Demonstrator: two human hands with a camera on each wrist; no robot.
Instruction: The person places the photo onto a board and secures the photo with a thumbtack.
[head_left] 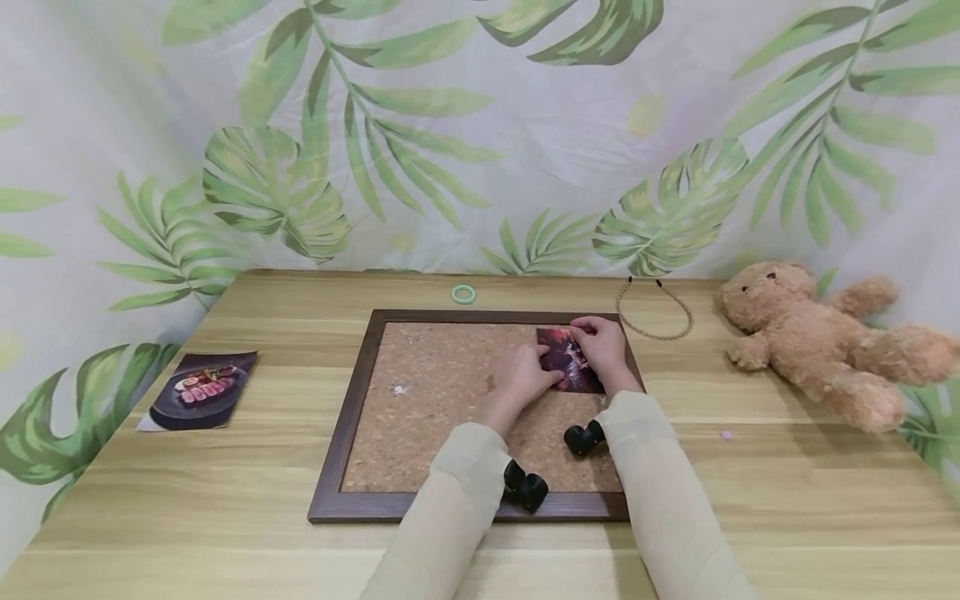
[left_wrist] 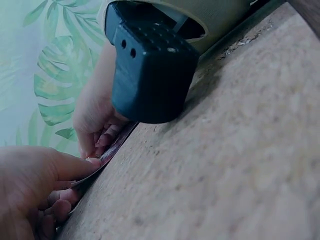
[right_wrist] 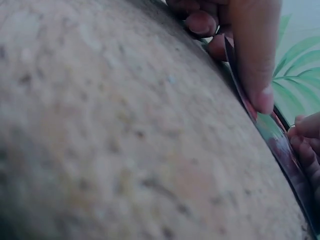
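Observation:
A dark photo print [head_left: 572,363] with red and white patches lies over the upper right of a framed cork board [head_left: 427,433]. My left hand [head_left: 521,373] holds the photo's left edge, the thumb on its face and the other fingers curled beneath, as the left wrist view also shows. At the photo's upper right, my right hand [head_left: 604,348] pinches thumb and fingertips together. Between those fingertips [right_wrist: 300,131] the right wrist view shows a tiny, thin, pin-like thing, mostly hidden. Part of the photo [right_wrist: 285,150] appears edge-on there, slightly bent.
Left of the board lies a food photo [head_left: 202,392]. Behind it is a green ring [head_left: 463,294]. A chain [head_left: 663,337] with dark ends and a brown teddy bear [head_left: 817,333] lie to the right. A small pinkish bit [head_left: 726,435] rests on the wooden table [head_left: 247,500].

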